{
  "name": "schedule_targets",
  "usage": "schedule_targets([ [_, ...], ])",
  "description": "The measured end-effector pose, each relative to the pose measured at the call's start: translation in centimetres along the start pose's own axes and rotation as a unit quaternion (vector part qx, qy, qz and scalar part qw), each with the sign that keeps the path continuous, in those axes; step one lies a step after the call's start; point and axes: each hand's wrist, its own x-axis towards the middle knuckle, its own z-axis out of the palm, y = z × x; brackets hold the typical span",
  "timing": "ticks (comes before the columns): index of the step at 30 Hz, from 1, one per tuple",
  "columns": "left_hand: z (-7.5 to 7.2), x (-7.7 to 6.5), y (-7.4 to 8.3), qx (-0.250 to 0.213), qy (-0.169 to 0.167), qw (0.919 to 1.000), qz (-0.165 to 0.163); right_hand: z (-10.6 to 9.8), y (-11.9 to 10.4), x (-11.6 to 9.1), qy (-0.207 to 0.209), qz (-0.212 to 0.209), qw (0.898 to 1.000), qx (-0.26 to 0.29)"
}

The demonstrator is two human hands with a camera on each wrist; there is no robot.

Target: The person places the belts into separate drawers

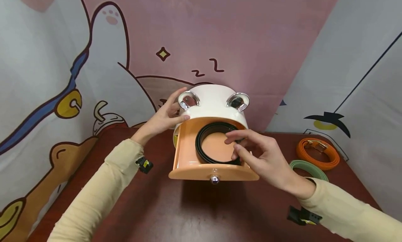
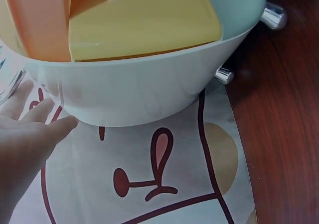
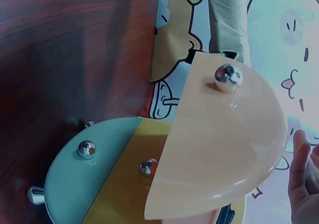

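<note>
A white rounded chest of drawers [image 1: 213,99] with two chrome ears stands on the table. Its peach top drawer [image 1: 191,173] is pulled out, and a coiled black belt [image 1: 199,144] lies inside. My left hand [image 1: 161,118] rests against the chest's left side by one ear, thumb near the top rim. Just over the belt's right part is my right hand [image 1: 265,154], thumb and forefinger apart and fingers lightly bent. Whether its fingertips touch the belt is hard to tell. In the right wrist view, the peach drawer front [image 3: 224,149] hides most of the belt.
Right of the chest, a coiled orange belt [image 1: 328,162] and a coiled light green belt [image 1: 311,168] lie on the dark red table [image 1: 135,207]. Below the peach drawer are a yellow drawer [image 3: 122,184] and a green drawer [image 3: 75,179]. Printed cloth [image 1: 235,36] hangs behind.
</note>
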Motion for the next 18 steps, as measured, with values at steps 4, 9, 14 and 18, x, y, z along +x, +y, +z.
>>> schedule_targets([
  [4,0.1,0.2,0.2,-0.003,-0.003,1.0,0.005,0.3,-0.3,-0.2,-0.008,-0.011,1.0,-0.004],
  [9,0.2,0.5,0.1,-0.026,-0.008,0.9996,0.01,0.8,-0.6,-0.6,-0.021,-0.026,0.999,0.002],
  [14,0.2,0.8,0.0,-0.021,-0.006,0.9996,0.017,1.1,-0.8,-1.1,-0.037,-0.034,0.999,0.015],
  [18,0.2,0.9,0.1,-0.022,-0.005,0.9996,0.016,1.3,-0.9,-1.6,-0.045,-0.033,0.998,0.028],
])
